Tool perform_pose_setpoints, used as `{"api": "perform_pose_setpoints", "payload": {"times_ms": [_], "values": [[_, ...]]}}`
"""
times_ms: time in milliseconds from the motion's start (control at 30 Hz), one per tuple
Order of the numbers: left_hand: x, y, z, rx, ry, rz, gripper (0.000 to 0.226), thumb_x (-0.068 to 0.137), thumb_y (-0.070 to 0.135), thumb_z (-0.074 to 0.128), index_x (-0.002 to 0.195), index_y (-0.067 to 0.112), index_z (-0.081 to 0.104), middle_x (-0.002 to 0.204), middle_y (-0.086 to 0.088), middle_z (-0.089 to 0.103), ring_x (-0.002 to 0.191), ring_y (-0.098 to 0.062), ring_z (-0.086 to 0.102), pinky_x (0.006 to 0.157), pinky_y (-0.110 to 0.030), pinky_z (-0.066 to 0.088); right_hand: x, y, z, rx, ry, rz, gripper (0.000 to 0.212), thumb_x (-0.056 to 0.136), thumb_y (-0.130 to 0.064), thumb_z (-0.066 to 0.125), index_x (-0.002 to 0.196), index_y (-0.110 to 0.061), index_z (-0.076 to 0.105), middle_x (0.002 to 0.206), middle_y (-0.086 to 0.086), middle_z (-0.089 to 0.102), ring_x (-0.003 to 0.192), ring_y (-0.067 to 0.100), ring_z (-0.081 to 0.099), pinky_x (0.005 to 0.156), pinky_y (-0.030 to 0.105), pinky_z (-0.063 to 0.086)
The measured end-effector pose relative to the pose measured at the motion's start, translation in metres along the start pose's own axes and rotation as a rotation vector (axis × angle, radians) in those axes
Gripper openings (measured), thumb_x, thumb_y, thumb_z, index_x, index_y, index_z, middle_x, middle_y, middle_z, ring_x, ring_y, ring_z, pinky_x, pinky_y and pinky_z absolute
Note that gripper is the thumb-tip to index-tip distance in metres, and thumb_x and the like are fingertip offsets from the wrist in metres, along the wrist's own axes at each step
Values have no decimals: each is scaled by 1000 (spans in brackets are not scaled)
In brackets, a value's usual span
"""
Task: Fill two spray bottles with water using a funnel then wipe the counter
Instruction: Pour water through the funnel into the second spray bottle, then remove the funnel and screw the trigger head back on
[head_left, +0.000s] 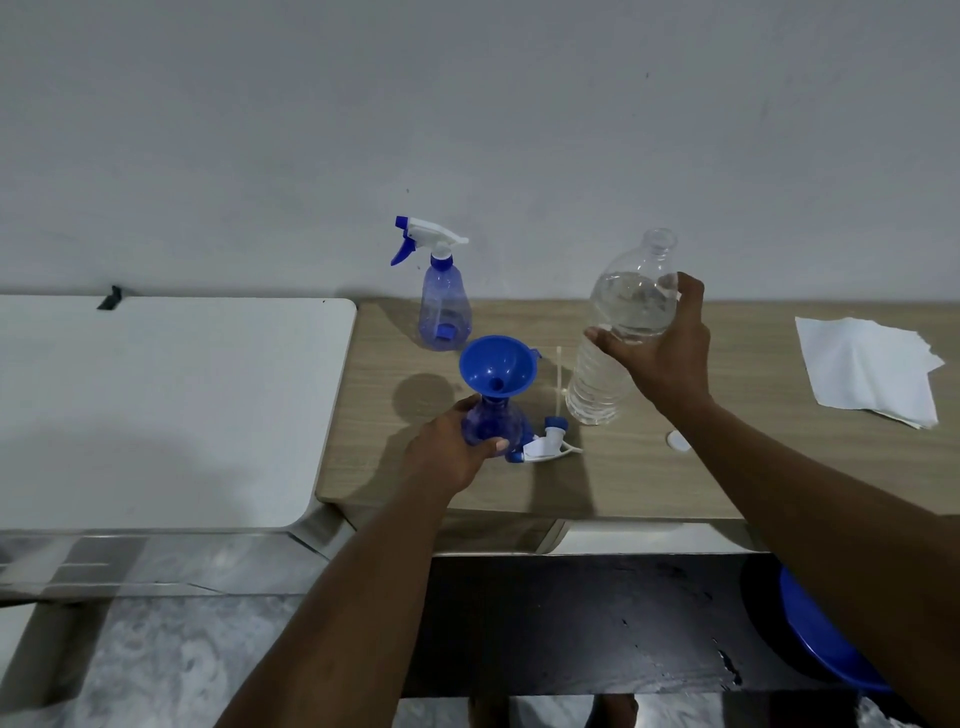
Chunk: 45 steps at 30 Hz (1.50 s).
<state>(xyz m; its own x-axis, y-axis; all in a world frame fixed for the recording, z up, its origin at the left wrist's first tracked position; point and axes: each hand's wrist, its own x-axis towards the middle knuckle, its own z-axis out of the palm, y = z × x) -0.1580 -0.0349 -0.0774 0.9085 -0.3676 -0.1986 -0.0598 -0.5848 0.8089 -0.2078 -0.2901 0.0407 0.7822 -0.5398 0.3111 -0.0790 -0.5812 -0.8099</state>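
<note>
Holding the near spray bottle (491, 423), your left hand (447, 452) has its fingers wrapped round the body; a blue funnel (496, 366) sits in its neck. Your right hand (662, 353) grips the uncapped water bottle (621, 332), fingers closed round its upper half, its base close to the wooden desk (649, 467). Behind: second spray bottle (441, 301), trigger fitted. Beside the near bottle: loose spray head (543, 441). Far right: white paper towels (867, 369).
</note>
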Motion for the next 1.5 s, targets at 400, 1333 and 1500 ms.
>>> {"api": "perform_pose_setpoints", "payload": {"times_ms": [400,1333,1500], "values": [[-4,4,-3,12,-12,7,65,70,53,78,129,41,54,109,15,70,99,-11,66,92,-44,53,-16,18,-4,75,-34,121,114,56,-60,91,143,-32,24,133,-3,57,119,17,59,97,46,54],[-12,7,-29,198,-36,-134,62,86,45,71,142,39,44,124,2,65,109,-22,60,98,-41,47,0,-105,86,-853,-957,-697,82,73,-43,77,141,-30,33,138,7,38,114,25,46,87,39,51],[-14,4,-28,114,-16,-124,61,84,39,74,139,37,47,123,1,65,112,-23,60,101,-44,47,0,-96,90,-815,-947,-693,86,73,-55,72,144,-33,29,143,7,30,115,28,43,92,44,51]]}}
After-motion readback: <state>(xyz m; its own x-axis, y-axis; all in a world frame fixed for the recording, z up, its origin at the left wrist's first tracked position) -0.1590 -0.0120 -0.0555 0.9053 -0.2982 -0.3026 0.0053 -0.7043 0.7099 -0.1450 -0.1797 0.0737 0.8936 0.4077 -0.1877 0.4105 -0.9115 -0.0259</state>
